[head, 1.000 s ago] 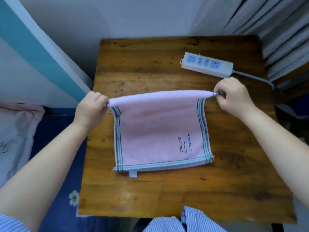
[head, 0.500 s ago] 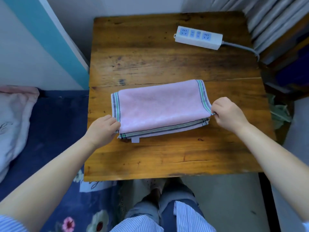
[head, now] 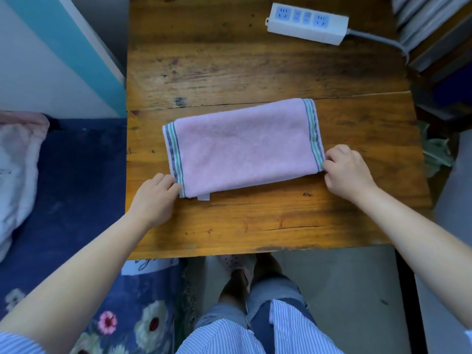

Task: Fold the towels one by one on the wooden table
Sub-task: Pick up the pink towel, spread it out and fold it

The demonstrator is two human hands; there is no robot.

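Wooden table point(head: 229, 60) near edge: pink towel point(head: 242, 146) corners are pinched by left hand point(head: 153, 200) and right hand point(head: 344, 172); uneven release could skew layers.

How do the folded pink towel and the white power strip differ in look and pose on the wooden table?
The folded pink striped towel is soft cloth; the white plastic power strip is rigid, with blue sockets. The towel lies mid-table with the left hand and right hand at its near corners; the power strip sits untouched at the far edge, trailing a grey cable. Both lie flat on the wooden table, slightly skewed.
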